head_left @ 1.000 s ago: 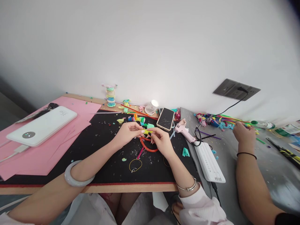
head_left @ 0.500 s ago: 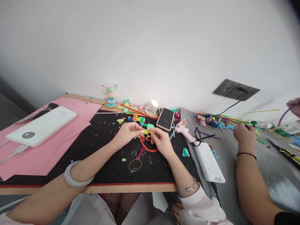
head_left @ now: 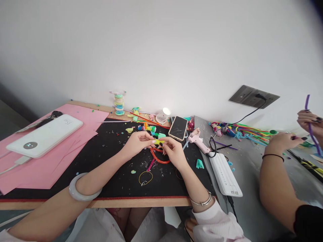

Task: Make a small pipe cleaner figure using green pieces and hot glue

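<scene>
A short yellow pipe cleaner piece [head_left: 158, 142] is pinched between my two hands above the black mat [head_left: 108, 168]. My left hand [head_left: 138, 144] grips its left end with thumb and fingertips; my right hand [head_left: 173, 150] grips the right end. Just beneath my hands lies an orange-red pipe cleaner loop [head_left: 161, 161], partly covered by my fingers. A magenta stick-like piece [head_left: 150, 164] and a yellow rubber band [head_left: 145, 178] are on the mat nearer to me. Small mint-green pieces [head_left: 162, 135] and a multicoloured pipe cleaner figure [head_left: 147, 127] sit behind my hands.
Pink sheets [head_left: 83, 114] and a white power bank [head_left: 45, 134] lie left. A phone [head_left: 178, 128], pink glue gun [head_left: 199, 141] and second power bank [head_left: 225, 174] are right. Further right, a co-worker's hands [head_left: 284, 141] handle a purple pipe cleaner [head_left: 311, 131]. A paper cup [head_left: 163, 115] lies behind.
My hands stay almost in place with the yellow piece. The co-worker's near hand has moved right, and the other hand has come further into view with the purple pipe cleaner.
</scene>
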`<action>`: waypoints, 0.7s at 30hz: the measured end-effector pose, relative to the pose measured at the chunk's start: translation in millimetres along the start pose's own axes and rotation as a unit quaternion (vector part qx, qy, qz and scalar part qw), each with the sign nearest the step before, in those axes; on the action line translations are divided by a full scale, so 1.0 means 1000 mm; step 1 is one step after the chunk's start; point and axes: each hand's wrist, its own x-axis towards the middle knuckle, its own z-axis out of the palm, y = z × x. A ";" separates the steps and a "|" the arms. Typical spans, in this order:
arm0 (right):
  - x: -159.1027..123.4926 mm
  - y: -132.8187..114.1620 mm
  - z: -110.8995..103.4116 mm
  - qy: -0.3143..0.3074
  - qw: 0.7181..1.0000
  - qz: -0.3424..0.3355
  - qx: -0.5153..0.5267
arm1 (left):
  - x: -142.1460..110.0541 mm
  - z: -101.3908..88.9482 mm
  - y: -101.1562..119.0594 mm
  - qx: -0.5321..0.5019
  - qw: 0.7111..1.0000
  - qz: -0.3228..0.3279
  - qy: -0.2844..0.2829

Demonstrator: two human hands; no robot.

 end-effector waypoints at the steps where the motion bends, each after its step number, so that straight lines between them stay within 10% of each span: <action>1: 0.000 0.000 0.000 0.001 1.000 0.001 0.001 | 0.000 0.000 0.000 0.000 1.000 0.000 0.000; 21: 0.001 0.003 0.000 0.020 1.000 0.015 0.005 | 0.001 0.000 0.001 -0.002 1.000 -0.008 -0.003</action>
